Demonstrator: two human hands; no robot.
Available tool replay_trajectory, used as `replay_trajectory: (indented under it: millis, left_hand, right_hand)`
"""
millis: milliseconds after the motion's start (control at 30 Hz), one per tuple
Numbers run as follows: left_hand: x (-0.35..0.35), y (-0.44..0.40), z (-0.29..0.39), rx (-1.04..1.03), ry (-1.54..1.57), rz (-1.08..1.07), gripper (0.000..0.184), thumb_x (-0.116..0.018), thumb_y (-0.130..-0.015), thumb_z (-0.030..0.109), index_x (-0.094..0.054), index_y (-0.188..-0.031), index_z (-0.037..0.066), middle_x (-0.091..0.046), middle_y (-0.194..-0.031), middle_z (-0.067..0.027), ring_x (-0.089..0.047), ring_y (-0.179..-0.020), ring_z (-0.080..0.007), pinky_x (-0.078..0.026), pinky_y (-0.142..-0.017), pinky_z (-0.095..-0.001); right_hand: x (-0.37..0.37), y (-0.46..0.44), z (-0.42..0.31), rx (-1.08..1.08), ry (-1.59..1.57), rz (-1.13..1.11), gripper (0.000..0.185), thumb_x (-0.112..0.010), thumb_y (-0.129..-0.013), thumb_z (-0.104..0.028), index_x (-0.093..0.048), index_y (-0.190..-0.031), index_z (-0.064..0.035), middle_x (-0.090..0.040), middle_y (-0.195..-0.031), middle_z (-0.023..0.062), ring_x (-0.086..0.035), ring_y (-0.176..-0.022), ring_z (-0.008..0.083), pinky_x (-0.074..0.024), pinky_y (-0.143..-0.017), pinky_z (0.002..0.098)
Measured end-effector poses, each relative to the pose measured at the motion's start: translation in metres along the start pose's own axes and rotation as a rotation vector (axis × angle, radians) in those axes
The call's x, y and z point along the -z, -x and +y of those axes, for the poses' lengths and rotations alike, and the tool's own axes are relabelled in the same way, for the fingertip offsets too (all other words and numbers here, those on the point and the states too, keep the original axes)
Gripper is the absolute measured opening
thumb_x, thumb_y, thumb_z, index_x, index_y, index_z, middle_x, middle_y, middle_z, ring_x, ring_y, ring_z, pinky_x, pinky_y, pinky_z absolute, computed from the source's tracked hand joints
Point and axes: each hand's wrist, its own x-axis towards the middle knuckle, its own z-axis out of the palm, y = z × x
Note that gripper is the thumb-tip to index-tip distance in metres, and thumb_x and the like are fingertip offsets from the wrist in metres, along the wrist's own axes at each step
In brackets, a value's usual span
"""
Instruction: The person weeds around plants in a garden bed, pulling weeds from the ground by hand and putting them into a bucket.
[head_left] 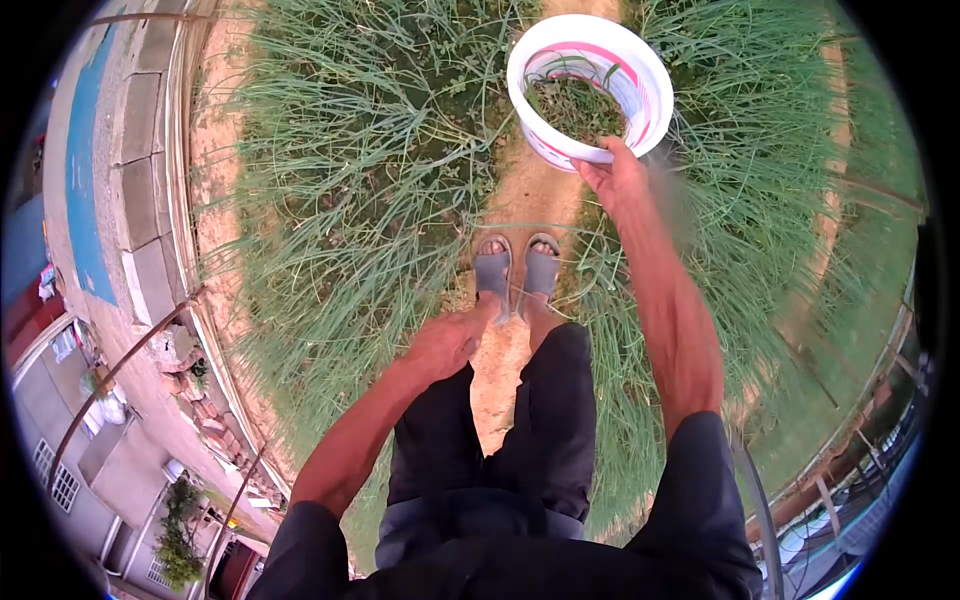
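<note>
Head view: outdoors, a narrow dirt path runs between dense green plants, with a row of blocks at far left. Bare soil lies open between the sandals and the white bucket ahead, which holds loose greenery. The right hand's fingers pinch its rim; the left hand's, by the left leg, I cannot tell.

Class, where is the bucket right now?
In the head view, the bucket is at the top, right of centre, its near rim gripped by the right hand, beyond the sandals along the dirt path.
</note>
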Motion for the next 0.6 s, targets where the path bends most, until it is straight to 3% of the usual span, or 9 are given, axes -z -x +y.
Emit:
replay_trajectory:
  millis: [33,100,200,233,300,333,433,533,600]
  left_hand:
    - [-0.086,0.005,0.006,0.028,-0.017,-0.152,0.033,-0.055,-0.085,0.013,-0.057,-0.115,0.001,-0.059,-0.114,-0.0208,-0.059,-0.101,-0.0362,-0.044,-0.088,-0.0480]
    - [-0.184,0.158,0.081,0.099,0.030,-0.567,0.027,-0.055,-0.085,0.015,-0.058,-0.108,0.001,-0.060,-0.113,-0.0178,-0.058,-0.105,-0.0331,-0.043,-0.088,-0.0479]
    - [-0.276,0.086,0.062,-0.011,-0.109,-0.770,0.031,-0.054,-0.084,0.014,-0.059,-0.113,0.004,-0.058,-0.118,-0.0176,-0.056,-0.110,-0.0330,-0.041,-0.092,-0.0468]
    - [-0.299,0.068,0.043,-0.097,-0.225,-0.604,0.032,-0.055,-0.084,0.014,-0.060,-0.114,0.004,-0.057,-0.119,-0.0157,-0.054,-0.112,-0.0328,-0.040,-0.093,-0.0468]
    - [-0.335,0.025,-0.004,-0.268,-0.459,-0.249,0.035,-0.055,-0.083,0.012,-0.062,-0.116,0.004,-0.056,-0.122,-0.0119,-0.051,-0.117,-0.0324,-0.039,-0.097,-0.0468]
    - [-0.335,0.002,-0.017,-0.335,-0.513,-0.308,0.034,-0.054,-0.084,0.014,-0.062,-0.115,0.004,-0.055,-0.123,-0.0124,-0.050,-0.118,-0.0312,-0.039,-0.097,-0.0458]
    - [-0.315,-0.060,-0.043,-0.475,-0.628,-0.456,0.032,-0.054,-0.084,0.018,-0.063,-0.110,0.004,-0.053,-0.126,-0.0130,-0.049,-0.117,-0.0281,-0.038,-0.098,-0.0432]
    - [-0.294,-0.090,-0.061,-0.436,-0.769,-0.590,0.029,-0.056,-0.083,0.020,-0.066,-0.105,0.005,-0.057,-0.121,-0.0120,-0.052,-0.114,-0.0271,-0.039,-0.096,-0.0417]
    - [-0.245,-0.115,-0.052,-0.391,-1.083,-0.678,0.027,-0.058,-0.083,0.020,-0.067,-0.104,0.007,-0.060,-0.116,-0.0110,-0.056,-0.110,-0.0272,-0.042,-0.093,-0.0408]
  right_hand:
    - [0.067,0.004,0.028,-0.034,0.028,0.018,0.034,-0.063,-0.082,-0.008,-0.051,-0.104,0.0145,-0.063,-0.092,0.0299,-0.068,-0.067,0.0354,-0.0613,-0.052,0.0332]
    - [0.138,0.123,0.072,-0.230,0.161,0.219,0.034,-0.063,-0.083,-0.007,-0.050,-0.104,0.0158,-0.062,-0.094,0.0312,-0.068,-0.071,0.0365,-0.0632,-0.058,0.0343]
    - [0.155,0.043,0.069,-0.095,0.225,0.118,0.033,-0.063,-0.085,-0.008,-0.050,-0.105,0.0156,-0.062,-0.093,0.0281,-0.068,-0.078,0.0359,-0.0635,-0.062,0.0350]
    - [0.154,0.020,0.072,-0.054,0.242,0.077,0.034,-0.063,-0.085,-0.009,-0.051,-0.106,0.0140,-0.063,-0.093,0.0259,-0.069,-0.081,0.0338,-0.0628,-0.062,0.0346]
    - [0.162,-0.005,0.080,0.883,1.287,-0.458,0.050,-0.068,-0.087,-0.034,-0.050,-0.128,-0.0105,-0.064,-0.110,0.0147,-0.063,-0.094,0.0279,-0.0517,-0.082,0.0349]
    - [0.145,0.005,0.079,0.905,1.447,-0.322,0.042,-0.064,-0.090,-0.032,-0.053,-0.123,-0.0088,-0.065,-0.107,0.0130,-0.064,-0.091,0.0239,-0.0514,-0.079,0.0368]
    - [0.120,-0.002,0.085,-0.066,0.323,-0.215,0.042,-0.065,-0.089,-0.029,-0.054,-0.120,-0.0031,-0.064,-0.105,0.0152,-0.063,-0.093,0.0244,-0.0504,-0.082,0.0383]
    - [0.134,-0.006,0.085,-0.116,0.231,-0.418,0.040,-0.062,-0.090,-0.029,-0.055,-0.119,-0.0016,-0.065,-0.105,0.0159,-0.062,-0.098,0.0275,-0.0490,-0.085,0.0388]
    - [0.151,0.003,0.113,0.017,0.412,-0.326,0.031,-0.060,-0.091,-0.021,-0.055,-0.112,0.0009,-0.065,-0.101,0.0159,-0.066,-0.091,0.0248,-0.0555,-0.073,0.0320]
